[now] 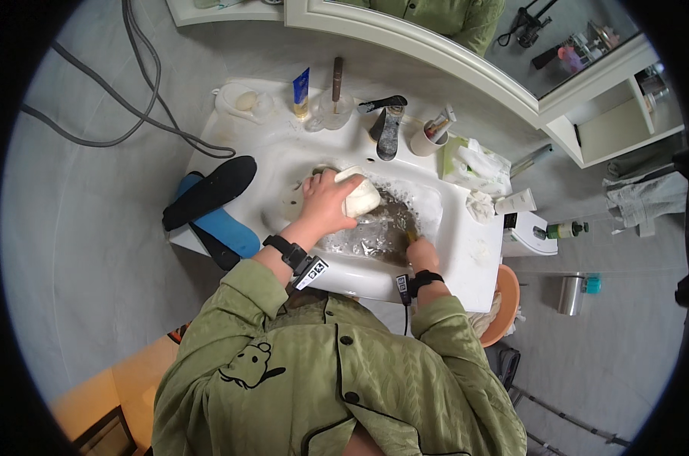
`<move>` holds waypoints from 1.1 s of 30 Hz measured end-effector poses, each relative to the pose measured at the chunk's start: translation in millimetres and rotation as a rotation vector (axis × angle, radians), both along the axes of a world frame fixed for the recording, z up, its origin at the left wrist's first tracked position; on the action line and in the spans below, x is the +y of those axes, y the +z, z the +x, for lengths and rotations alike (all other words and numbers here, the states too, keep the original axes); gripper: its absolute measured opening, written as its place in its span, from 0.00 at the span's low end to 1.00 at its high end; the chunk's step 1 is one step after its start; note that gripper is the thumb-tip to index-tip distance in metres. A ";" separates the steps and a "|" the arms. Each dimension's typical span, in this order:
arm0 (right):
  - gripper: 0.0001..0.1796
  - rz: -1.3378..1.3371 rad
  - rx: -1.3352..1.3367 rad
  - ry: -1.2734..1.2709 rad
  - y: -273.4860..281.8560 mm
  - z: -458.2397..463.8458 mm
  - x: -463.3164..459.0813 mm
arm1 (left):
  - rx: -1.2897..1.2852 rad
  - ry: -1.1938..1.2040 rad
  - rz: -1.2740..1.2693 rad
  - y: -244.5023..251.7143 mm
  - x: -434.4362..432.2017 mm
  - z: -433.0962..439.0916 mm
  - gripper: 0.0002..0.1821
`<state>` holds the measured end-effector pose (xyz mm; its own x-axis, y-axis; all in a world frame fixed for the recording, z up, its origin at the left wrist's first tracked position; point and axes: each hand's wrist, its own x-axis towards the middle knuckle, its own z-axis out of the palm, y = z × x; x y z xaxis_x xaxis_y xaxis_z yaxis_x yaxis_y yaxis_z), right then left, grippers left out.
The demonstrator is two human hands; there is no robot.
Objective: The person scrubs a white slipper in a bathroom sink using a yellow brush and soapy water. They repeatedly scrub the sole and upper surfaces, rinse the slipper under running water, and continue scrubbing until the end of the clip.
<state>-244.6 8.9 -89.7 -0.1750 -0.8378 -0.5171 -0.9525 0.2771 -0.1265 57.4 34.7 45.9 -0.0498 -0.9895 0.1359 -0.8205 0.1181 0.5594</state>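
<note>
My left hand (325, 199) grips a white shoe (361, 196) over the washbasin (458, 228). The shoe's rounded end points right, and my palm and fingers cover much of the rest. Murky grey-brown water (387, 233) with suds fills the bowl beneath it. At the bowl's right side, my right hand (423, 255) is closed around a yellow object (412, 235); its far end is lost in the water, so its kind cannot be told. Black and blue shoe insoles (210, 194) lie stacked across the basin's left rim.
Along the back ledge stand a soap dish (244, 102), a blue tube (301, 94), a glass cup (336, 111), a black faucet (388, 128) and a toothbrush cup (428, 139). A tissue pack (475, 165) sits at right. An orange basin (507, 308) is below. Grey cables (145, 117) hang left.
</note>
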 end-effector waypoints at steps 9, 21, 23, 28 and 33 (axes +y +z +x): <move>0.26 -0.450 -0.889 -0.019 83.2 55.1 -2.7 | 0.121 -0.015 0.045 -15.9 -3.5 1.5 0.47; 0.19 -0.762 -0.448 0.369 148.1 77.4 16.1 | 0.233 -0.041 -0.006 -20.2 -25.9 -18.0 0.46; 0.23 -0.840 -0.411 0.485 148.5 71.5 11.2 | 0.279 -0.060 -0.045 -20.3 -27.5 -20.1 0.46; 0.24 -0.865 -0.388 0.492 152.6 62.4 4.1 | 0.314 -0.063 -0.027 -18.3 -30.4 -22.5 0.45; 0.23 -0.827 -0.344 0.737 155.1 63.0 6.5 | 0.331 -0.074 -0.067 -19.0 -32.1 -20.7 0.45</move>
<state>-181.6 15.4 65.4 0.5393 -0.7826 0.3109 -0.7286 -0.6188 -0.2936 36.8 2.6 27.0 -0.0632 -0.9731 0.2216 -0.5837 0.2161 0.7827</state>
